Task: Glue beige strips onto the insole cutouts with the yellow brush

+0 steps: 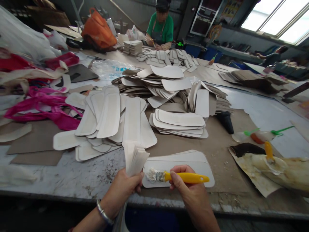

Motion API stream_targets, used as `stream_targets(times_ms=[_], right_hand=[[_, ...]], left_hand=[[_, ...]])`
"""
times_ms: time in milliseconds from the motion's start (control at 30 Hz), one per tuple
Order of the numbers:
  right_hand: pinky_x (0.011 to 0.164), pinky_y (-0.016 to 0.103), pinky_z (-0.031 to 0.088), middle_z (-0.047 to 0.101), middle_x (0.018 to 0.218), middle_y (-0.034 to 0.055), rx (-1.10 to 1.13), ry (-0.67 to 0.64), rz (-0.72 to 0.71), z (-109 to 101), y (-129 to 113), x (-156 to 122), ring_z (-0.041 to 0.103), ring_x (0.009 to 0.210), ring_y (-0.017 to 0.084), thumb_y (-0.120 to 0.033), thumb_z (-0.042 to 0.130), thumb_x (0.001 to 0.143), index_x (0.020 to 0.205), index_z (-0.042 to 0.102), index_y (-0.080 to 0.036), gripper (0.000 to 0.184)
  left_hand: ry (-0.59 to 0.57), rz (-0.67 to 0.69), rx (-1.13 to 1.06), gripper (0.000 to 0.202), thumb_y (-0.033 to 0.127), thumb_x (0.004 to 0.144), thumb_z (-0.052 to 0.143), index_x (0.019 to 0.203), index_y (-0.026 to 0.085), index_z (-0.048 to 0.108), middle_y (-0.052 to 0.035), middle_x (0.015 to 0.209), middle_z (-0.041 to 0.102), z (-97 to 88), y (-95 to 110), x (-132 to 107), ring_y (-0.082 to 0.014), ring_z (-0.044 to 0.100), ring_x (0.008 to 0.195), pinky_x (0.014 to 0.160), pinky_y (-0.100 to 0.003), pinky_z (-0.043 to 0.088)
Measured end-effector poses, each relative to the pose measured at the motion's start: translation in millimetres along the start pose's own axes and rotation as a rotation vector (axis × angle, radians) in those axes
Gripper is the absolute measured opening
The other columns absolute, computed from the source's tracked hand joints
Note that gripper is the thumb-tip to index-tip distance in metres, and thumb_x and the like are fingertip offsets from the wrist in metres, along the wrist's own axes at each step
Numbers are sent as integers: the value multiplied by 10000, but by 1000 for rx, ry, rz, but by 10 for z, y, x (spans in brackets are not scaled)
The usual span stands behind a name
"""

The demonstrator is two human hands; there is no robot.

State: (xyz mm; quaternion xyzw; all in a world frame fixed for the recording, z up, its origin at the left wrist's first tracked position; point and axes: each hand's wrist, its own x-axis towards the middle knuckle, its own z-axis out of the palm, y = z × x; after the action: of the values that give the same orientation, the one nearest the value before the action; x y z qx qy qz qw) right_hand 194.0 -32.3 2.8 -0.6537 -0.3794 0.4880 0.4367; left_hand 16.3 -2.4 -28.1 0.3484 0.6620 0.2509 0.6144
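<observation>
My left hand (pixel 126 185) is closed round a sheaf of thin whitish strips (pixel 135 159), which fan out at the top. In my right hand (pixel 187 183) is a brush with a yellow handle (pixel 195 178). Its bristles (pixel 152 174), caked with white paste, lie over the left part of a pale rounded panel (pixel 202 166). Another panel or two show beneath that one on the brown sheet. Just beyond, a low stack of similar panels (pixel 180 120) lies flat. A spread pile of panels (pixel 108 116) lies to the left, some bearing a paler strip along the middle.
More panels (pixel 166 77) are heaped farther back. Bottles with green nozzles (pixel 263 135) and a stained bag with a yellow-handled tool (pixel 269 151) lie right. Pink bags (pixel 45 109) clutter the left. A person in green (pixel 166 29) works across the table.
</observation>
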Motion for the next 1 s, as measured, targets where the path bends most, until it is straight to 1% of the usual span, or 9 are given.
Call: stream_targets(times_ms=[100,167,333,400,533,667,800,900,1000], right_hand=[[537,240,449,610,556,-6,-72,126,-8,-43,-57,-52,572,530,148,-502,685,693,755,593,-188,333],[551,245,467,618,562,0,-79,167,-20,-44,-88,-86,582,538,152,-493,685,695,760,602,-187,324],[542,266,497,632,572,18,-80,70,-47,6,-3,-75,607,534,172,-491,658,724,784,613,-176,324],[541,263,493,629,574,15,-148,126,-83,-28,70,-49,609,543,173,-490,642,740,796,617,-178,318],[551,267,480,630,609,12,-365,331,-206,-236,162,-34,607,547,168,-489,616,761,782,627,-185,304],[593,291,494,646,678,31,-548,453,-294,-478,144,-69,625,608,186,-478,572,798,806,625,-183,300],[661,301,513,648,743,42,-720,573,-466,-646,69,-93,629,673,186,-421,540,841,814,616,-186,249],[737,301,520,649,796,51,-828,622,-641,-671,57,-100,632,755,180,-330,534,868,850,606,-186,161],[751,299,532,649,831,71,-911,569,-765,-539,145,-118,638,797,179,-238,513,888,904,599,-176,107]], left_hand=[[-1,-1,-4,310,465,533,573,434,175,529,-8,367,508,-7,-53,14,-113,418,373,427,-245,295],[-9,5,-7,302,461,546,577,465,171,551,-10,378,521,-9,-82,11,-123,439,388,437,-248,310],[-18,35,-4,320,465,575,585,450,174,541,-16,384,523,-19,-117,6,-129,442,409,467,-259,338],[-14,35,-10,319,477,573,581,483,172,558,-10,388,522,-32,-108,-7,-136,442,415,468,-264,343],[21,34,-26,318,469,592,597,486,171,562,-11,417,537,-71,-65,-70,-144,461,442,493,-268,365],[56,41,-29,343,472,600,618,447,171,554,-17,422,540,-94,-59,-105,-147,454,445,506,-273,362],[44,39,-41,365,512,570,644,455,174,566,-18,429,546,-95,-72,-86,-158,467,460,510,-271,372],[24,57,-24,362,505,566,639,421,187,545,-22,416,541,-91,-69,-79,-162,465,453,510,-273,376],[17,72,22,382,537,565,623,414,195,544,-27,408,547,-78,-76,-79,-169,465,439,520,-288,378]])
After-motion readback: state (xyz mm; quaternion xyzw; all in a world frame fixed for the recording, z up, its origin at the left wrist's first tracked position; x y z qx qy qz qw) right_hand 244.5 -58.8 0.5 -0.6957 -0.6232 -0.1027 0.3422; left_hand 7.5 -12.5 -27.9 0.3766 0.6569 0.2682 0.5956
